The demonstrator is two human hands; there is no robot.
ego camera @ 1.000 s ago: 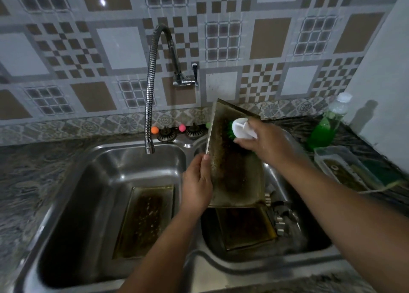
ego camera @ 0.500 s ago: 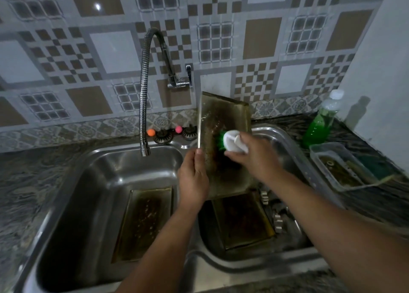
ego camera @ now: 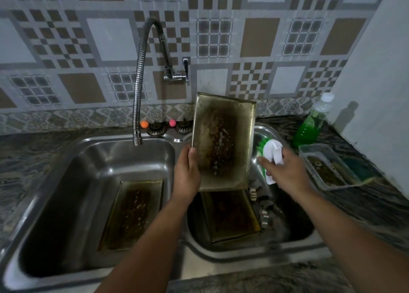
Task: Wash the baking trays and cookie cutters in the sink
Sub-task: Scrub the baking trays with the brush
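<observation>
You are looking at three baking trays: one [ego camera: 223, 144] upright, one [ego camera: 132, 213] lying in the left basin, one [ego camera: 232, 215] in the right. Two basins, one tap [ego camera: 141, 76], one brush [ego camera: 271, 153], one green bottle [ego camera: 309, 126], one plastic tub [ego camera: 327, 166], two hands.

Just one view here, a wide-angle cam on the person's head, looking forward and down over a double sink [ego camera: 93, 151]. It sits close, with both forearms running up from the bottom edge. The top takes in the tiled wall [ego camera: 261, 38], whose lines bow near the edges.
</observation>
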